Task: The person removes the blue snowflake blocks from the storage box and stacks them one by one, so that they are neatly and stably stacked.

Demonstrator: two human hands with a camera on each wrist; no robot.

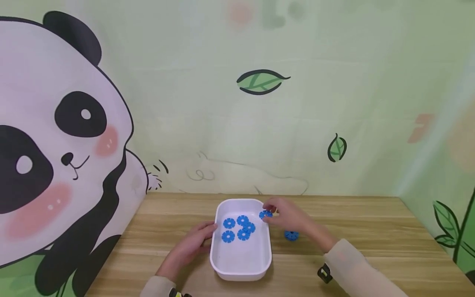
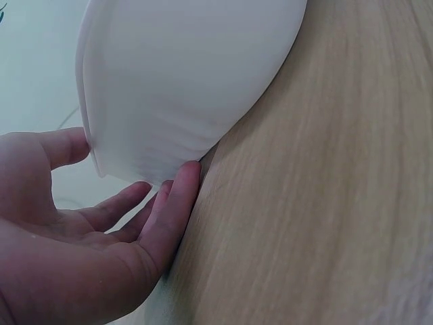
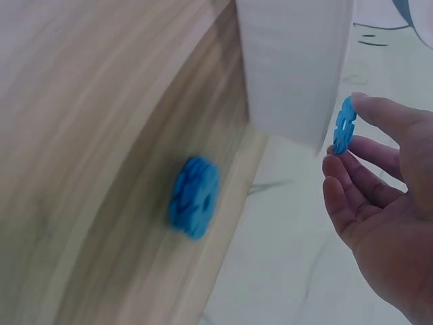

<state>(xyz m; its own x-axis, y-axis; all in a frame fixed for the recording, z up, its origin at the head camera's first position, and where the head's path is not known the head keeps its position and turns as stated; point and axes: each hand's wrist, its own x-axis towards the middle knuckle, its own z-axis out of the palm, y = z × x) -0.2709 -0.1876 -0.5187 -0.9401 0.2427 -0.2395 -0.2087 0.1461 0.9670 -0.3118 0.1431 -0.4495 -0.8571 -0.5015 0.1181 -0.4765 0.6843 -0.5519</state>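
A white plastic tray (image 1: pixel 241 262) stands on the wooden table with several blue notched discs (image 1: pixel 228 236) lying flat in its upper half. My left hand (image 1: pixel 194 241) holds the tray's left side. In the left wrist view its thumb (image 2: pixel 67 145) touches the rim and its fingers (image 2: pixel 177 203) rest against the lower outer wall. Over the tray's far right corner, my right hand (image 1: pixel 287 214) pinches one blue disc (image 3: pixel 345 125) between thumb and fingers. A short stack of blue discs (image 3: pixel 194 198) sits on the table right of the tray, below my right forearm.
Behind the wooden table (image 1: pixel 167 214) hangs a pale green backdrop (image 1: pixel 208 115) printed with a panda and leaves. A dark wrist device (image 1: pixel 325 273) shows at the right sleeve (image 1: pixel 358 268).
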